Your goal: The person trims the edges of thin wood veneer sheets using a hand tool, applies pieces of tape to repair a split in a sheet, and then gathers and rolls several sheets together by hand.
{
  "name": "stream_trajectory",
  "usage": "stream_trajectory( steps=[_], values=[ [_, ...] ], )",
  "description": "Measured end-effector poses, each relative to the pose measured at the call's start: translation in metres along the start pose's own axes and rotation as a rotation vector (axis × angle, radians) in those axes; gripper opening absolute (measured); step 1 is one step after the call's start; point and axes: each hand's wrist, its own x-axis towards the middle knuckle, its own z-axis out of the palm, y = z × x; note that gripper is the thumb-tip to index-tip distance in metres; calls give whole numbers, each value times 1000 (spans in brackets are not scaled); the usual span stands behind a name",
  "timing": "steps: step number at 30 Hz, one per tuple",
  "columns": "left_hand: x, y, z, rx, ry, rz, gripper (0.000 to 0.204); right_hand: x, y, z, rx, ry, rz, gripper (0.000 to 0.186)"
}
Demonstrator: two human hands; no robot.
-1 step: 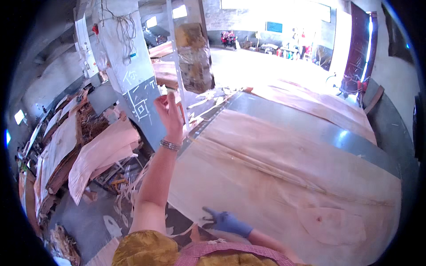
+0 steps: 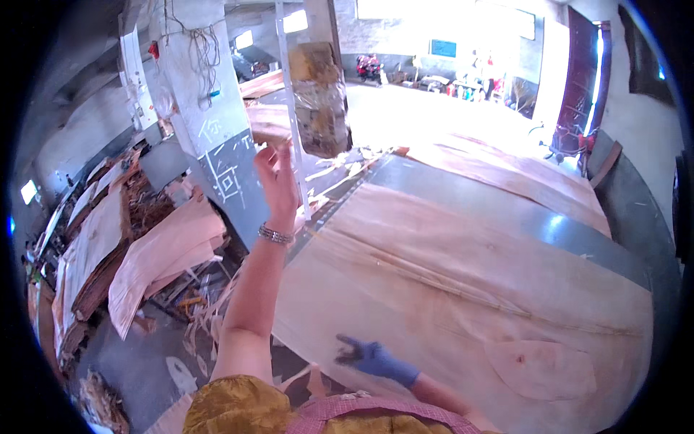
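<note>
Thin wood sheet spread over tabletop, long ridge still in it

Bare left hand (image 2: pixel 278 181), silver-banded at the wrist, was raised beside a narrow whitish upright strip (image 2: pixel 292 108); fingers partly curled, contact or grip on anything could not be told. Right hand in a blue glove with dark fingertips (image 2: pixel 382 362) had its fingers stretched out, grasping nothing, over the near left edge of a large pale pinkish-tan thin wood sheet (image 2: pixel 405 318); whether it pressed down could not be told.

Progress: the wood sheet already lay across most of the near part of a smooth grey tabletop (image 2: pixel 426 181). Not done: a long ridge ran slantwise over it, fold or overlapping edge unclear, and was not flat. An oval pale wood patch (image 2: pixel 542 369) with a dark spot lay at the near right; whether fixed or loose could not be seen. A grey strip stayed uncovered beyond.

Further out: another pinkish thin sheet (image 2: pixel 506 173) past that strip; at left, a curved pale wood sheet (image 2: pixel 170 242) beside heaped brown-edged sheets (image 2: pixel 101 246).
</note>
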Motion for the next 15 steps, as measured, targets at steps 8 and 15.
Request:
stream_trajectory(
  steps=[8, 15],
  values=[
    [18, 37, -23, 231, -359, 272, 17, 111, -290, -96, -726, 697, -784, 23],
    [-43, 38, -99, 106, -581, 548, 13, 251, -510, -123, -1524, 1332, -995, 43]
  ],
)
